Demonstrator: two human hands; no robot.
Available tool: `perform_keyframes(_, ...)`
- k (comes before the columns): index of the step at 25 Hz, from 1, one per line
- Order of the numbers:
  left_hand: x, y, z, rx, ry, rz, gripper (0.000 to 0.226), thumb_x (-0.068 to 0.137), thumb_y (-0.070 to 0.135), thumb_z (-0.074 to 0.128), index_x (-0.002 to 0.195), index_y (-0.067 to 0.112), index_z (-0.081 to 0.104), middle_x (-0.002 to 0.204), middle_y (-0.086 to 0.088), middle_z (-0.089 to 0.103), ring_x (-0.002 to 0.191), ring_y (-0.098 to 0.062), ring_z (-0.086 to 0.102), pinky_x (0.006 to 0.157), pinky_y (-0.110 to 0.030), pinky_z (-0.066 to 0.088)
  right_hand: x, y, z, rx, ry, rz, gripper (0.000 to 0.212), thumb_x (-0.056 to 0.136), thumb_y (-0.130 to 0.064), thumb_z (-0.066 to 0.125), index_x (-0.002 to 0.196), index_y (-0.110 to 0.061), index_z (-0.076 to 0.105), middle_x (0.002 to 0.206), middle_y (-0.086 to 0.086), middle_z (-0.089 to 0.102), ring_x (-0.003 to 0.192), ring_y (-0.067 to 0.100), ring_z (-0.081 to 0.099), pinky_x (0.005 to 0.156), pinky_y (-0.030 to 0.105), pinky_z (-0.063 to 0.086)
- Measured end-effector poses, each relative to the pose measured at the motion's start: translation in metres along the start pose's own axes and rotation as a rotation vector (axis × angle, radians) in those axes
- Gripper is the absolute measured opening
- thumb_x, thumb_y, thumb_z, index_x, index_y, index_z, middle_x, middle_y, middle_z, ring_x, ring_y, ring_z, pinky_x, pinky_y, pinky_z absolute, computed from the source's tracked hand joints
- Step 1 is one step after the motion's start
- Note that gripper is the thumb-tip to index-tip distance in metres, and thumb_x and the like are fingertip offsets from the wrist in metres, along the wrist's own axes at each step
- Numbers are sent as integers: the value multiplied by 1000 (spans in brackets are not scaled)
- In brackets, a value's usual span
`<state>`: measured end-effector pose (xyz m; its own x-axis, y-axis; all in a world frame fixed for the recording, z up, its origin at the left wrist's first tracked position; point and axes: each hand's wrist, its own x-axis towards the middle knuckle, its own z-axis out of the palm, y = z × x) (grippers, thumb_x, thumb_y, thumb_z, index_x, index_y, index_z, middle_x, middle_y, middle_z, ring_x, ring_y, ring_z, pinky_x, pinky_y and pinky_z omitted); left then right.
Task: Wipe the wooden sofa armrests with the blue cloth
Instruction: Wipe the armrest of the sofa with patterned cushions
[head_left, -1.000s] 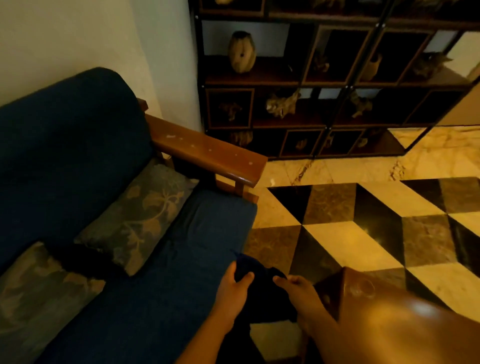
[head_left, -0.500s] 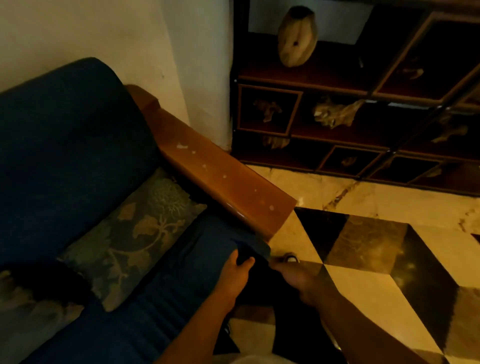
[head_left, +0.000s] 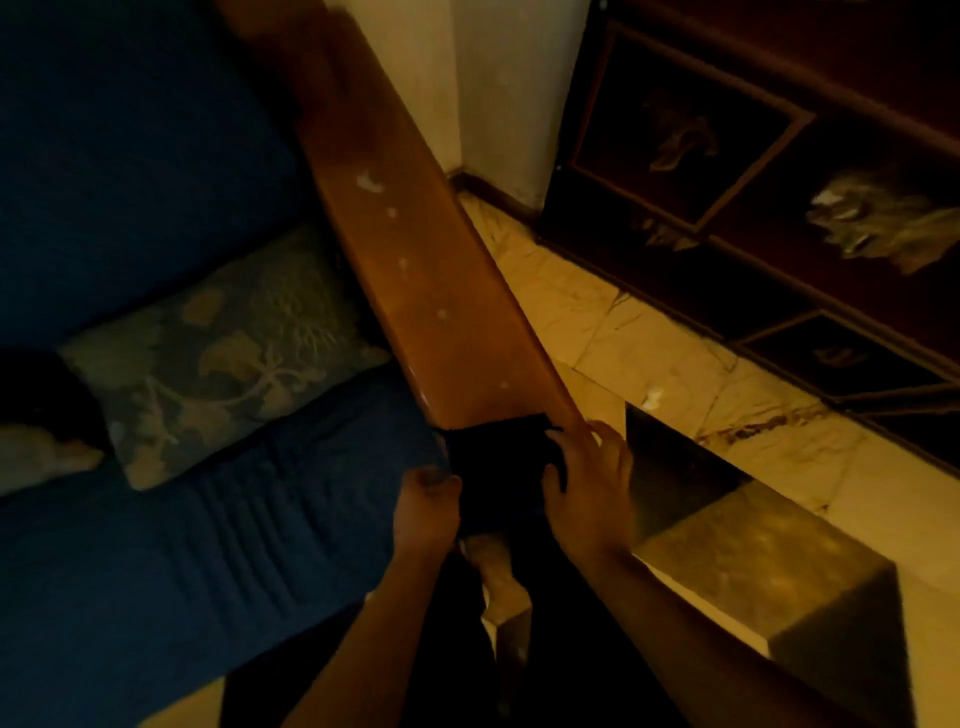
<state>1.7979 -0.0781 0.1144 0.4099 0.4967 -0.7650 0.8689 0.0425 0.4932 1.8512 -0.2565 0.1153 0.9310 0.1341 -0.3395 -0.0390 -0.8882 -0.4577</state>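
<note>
The wooden sofa armrest (head_left: 410, 260) runs from the top centre down to the middle of the view, with pale specks on its top. The blue cloth (head_left: 493, 462), very dark in this light, lies draped over the armrest's near end. My left hand (head_left: 423, 512) grips the cloth's left edge with curled fingers. My right hand (head_left: 587, 483) lies on the cloth's right side, fingers spread and bent over the armrest's end. The armrest's front face is hidden under the cloth.
The blue sofa seat (head_left: 182, 561) and a leaf-patterned cushion (head_left: 218, 353) lie left of the armrest. A dark shelf unit (head_left: 779, 197) with ornaments stands to the right on the marble floor (head_left: 649, 353). A white wall corner (head_left: 457, 78) is behind.
I have come closer and now look down along the armrest. The cloth, held low in front of the sofa before, now lies over the armrest's near end under both hands.
</note>
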Motion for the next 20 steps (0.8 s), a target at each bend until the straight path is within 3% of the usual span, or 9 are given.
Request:
perform_keyframes(2,12,-18,6,-13,69,-1,9,94,23,66,100,21,59,83,11,63,84,-19,64,74,-32,48,1,5,27,-101,-14,-314,47,98,-35,61,144,-27,59,161,14,39,152,41,26,123,54,27)
perform_keyframes(4,23,-33,8,-87,76,14,3,96,25,64,98,25,62,88,8,69,89,-21,70,76,-36,54,3,2,59,-268,-98,-538,60,99,-48,55,155,-30,46,169,12,27,156,43,17,124,59,21)
perform_keyframes(6,32,-41,11,-191,61,8,10,99,29,60,93,24,65,90,-1,74,89,-25,73,81,-45,59,9,-7,83,-432,-146,-666,72,97,-53,53,161,-30,32,172,10,16,157,43,9,124,62,18)
perform_keyframes(9,48,-40,8,-410,96,-86,24,104,36,51,93,23,68,92,-11,75,89,-32,73,84,-51,58,35,-50,108,-624,-199,-852,79,97,-59,51,164,-27,25,174,9,2,158,45,-5,127,61,0)
perform_keyframes(13,81,-6,-4,-605,52,-96,36,107,41,41,104,20,70,107,-15,76,102,-33,73,90,-50,60,127,-135,130,-745,-83,-768,84,95,-52,57,163,-16,25,174,12,-2,157,47,-8,125,62,-5)
perform_keyframes(16,112,29,-16,-609,94,-32,41,107,46,37,102,22,70,109,-12,76,103,-30,72,91,-46,59,182,-185,131,-779,-84,-734,64,101,-36,49,158,-10,36,174,11,2,157,47,-4,126,61,-3)
perform_keyframes(18,121,34,-27,-615,171,-38,44,107,48,36,105,19,69,114,-12,75,105,-29,71,95,-47,57,176,-182,125,-744,-68,-742,54,105,-28,39,156,-9,41,174,11,2,157,46,-4,126,59,-3)
perform_keyframes(20,116,29,-32,-666,199,-114,48,107,48,37,120,12,66,120,-15,74,106,-30,72,94,-49,58,136,-143,118,-697,-81,-802,62,102,-30,43,160,-11,33,174,11,-2,157,46,-6,127,58,-5)
